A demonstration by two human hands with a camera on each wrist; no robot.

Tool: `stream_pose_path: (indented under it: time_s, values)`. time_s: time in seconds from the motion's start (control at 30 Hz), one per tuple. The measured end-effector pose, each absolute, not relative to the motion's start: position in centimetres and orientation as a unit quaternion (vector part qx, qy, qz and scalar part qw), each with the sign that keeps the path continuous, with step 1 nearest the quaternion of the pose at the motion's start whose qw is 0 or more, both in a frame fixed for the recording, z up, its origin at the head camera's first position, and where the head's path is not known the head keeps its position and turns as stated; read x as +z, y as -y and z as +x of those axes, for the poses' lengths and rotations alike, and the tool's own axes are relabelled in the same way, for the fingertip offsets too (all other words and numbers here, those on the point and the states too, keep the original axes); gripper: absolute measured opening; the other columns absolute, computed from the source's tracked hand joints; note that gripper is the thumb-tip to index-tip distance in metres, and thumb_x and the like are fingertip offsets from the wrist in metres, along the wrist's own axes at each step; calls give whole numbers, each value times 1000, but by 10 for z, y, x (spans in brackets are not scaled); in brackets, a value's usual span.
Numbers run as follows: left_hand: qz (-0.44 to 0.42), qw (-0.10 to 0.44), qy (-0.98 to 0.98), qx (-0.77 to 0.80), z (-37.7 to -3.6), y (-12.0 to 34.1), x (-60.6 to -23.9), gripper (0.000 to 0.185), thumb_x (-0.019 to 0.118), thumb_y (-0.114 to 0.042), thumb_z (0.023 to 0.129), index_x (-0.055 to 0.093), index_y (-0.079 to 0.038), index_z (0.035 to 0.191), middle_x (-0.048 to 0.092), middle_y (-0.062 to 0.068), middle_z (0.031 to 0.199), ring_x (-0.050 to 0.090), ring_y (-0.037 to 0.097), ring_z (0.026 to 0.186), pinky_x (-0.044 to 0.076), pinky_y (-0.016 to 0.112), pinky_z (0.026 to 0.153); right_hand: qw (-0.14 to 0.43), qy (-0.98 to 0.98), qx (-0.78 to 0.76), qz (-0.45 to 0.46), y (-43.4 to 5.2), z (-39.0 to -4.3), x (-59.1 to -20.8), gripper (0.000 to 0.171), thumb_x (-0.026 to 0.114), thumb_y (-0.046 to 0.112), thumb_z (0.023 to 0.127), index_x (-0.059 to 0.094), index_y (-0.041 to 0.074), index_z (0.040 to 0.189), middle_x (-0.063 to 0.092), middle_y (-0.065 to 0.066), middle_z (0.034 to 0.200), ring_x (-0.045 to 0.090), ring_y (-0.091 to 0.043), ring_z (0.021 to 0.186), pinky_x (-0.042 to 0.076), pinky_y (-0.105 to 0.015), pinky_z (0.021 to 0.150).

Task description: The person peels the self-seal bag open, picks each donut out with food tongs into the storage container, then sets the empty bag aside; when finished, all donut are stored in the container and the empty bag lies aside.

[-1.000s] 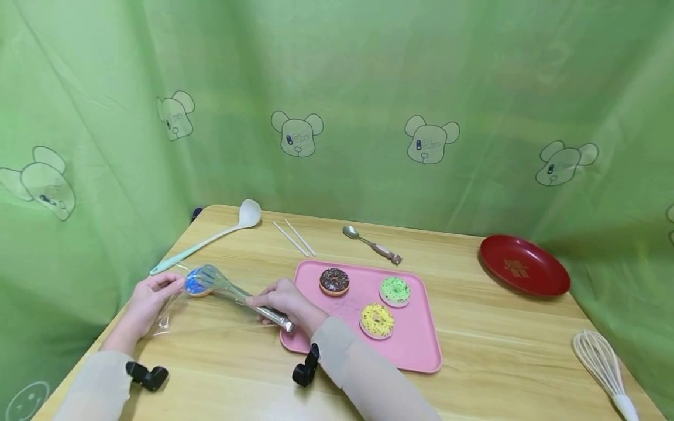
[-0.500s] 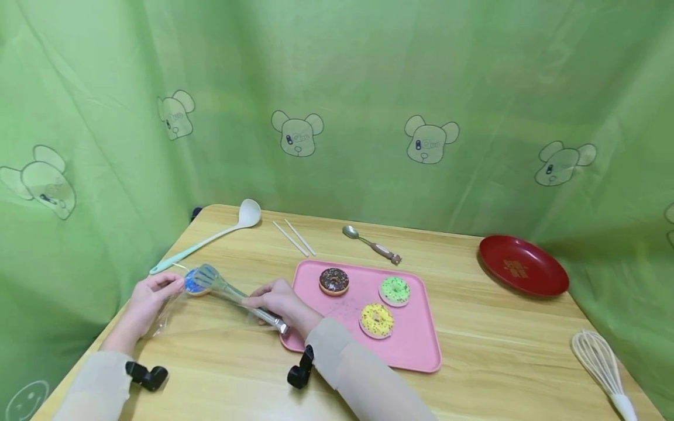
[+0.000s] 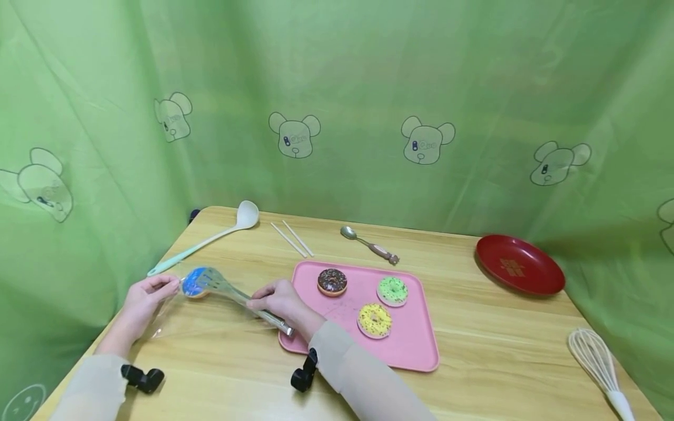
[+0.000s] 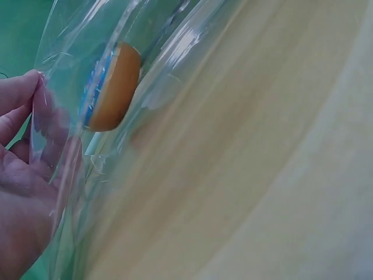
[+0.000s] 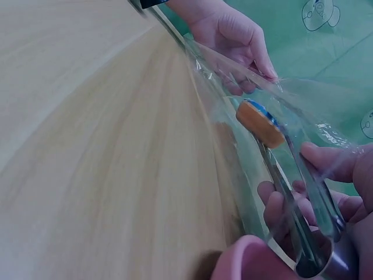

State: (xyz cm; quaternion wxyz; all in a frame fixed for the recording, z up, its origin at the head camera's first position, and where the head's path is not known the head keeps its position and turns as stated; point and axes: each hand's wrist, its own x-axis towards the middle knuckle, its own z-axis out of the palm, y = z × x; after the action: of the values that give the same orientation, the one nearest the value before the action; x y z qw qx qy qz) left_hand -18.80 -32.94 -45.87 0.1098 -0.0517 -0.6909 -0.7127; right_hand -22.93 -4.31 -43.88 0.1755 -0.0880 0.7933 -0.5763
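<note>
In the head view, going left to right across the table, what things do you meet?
Left hand → blue donut → right hand → chocolate donut → yellow donut → green donut → red plate → whisk.

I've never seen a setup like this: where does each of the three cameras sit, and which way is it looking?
Head: looks forward and down at the table; both forearms, left hand, right hand show.
Left wrist: beside the left hand, facing the clear plastic bag.
Right wrist: behind the right hand, along the metal tongs.
All share the blue-iced doughnut.
</note>
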Motion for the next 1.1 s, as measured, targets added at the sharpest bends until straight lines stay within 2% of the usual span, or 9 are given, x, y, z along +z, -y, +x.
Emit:
stream_pose_path:
  time_s: [0.1,0.3,0.53,0.73,1.1]
  values:
    - [-48,108,696,-708,-187,330,-459,8,62,-3,88,67,-8,93,66,-4,86,61,6,79,51,16,73,166,-799,-570,-98,38,-229,-438,20,82,12,69,73,7,86,66,1,78,58,-11,69,49,-22,63]
    - [-45,110,694,-710,-186,328,-458,10,62,-3,88,68,-10,93,66,-2,87,61,6,79,51,15,73,161,-806,-560,-106,24,-224,-433,22,82,13,68,72,7,87,67,1,75,60,-11,66,50,-22,62]
    - [-44,114,701,-702,-185,328,-458,10,62,-3,88,66,0,97,67,-2,88,61,5,79,51,15,73,153,-814,-548,-117,3,-217,-426,23,81,13,69,71,5,89,66,-1,75,61,-12,65,52,-23,60]
    - [-39,116,706,-698,-185,330,-458,9,63,-4,88,68,-7,95,67,-4,88,61,4,79,50,14,72,141,-816,-545,-129,-21,-208,-423,23,79,10,70,70,4,90,66,-3,76,61,-14,67,52,-25,62]
    - [-34,107,702,-704,-184,331,-460,12,61,-2,88,68,-10,95,67,-5,89,61,4,80,50,13,72,137,-821,-539,-130,-71,-191,-421,28,80,14,70,70,5,95,68,-4,81,62,-15,72,53,-27,66]
